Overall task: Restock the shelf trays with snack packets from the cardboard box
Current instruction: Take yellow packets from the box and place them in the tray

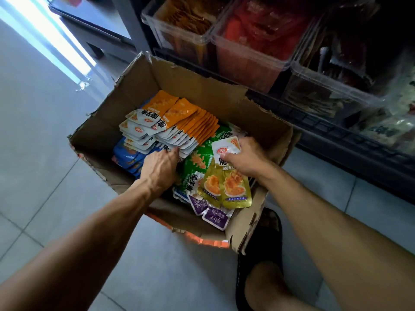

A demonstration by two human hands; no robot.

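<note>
Right hand [244,157] pinches olive packets [226,185]; left hand [161,167] grips orange packets [179,124] (inside box [107,135]).

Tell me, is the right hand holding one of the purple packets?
No, the right hand pinches yellow-green packets, while the purple packets lie untouched at the near end of the cardboard box.

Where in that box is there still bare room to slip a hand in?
Bare cardboard shows at the cardboard box's far side, between its back wall and the orange packets, and in its left corner beside the blue packets. Around the left hand and right hand, packets are crowded.
</note>
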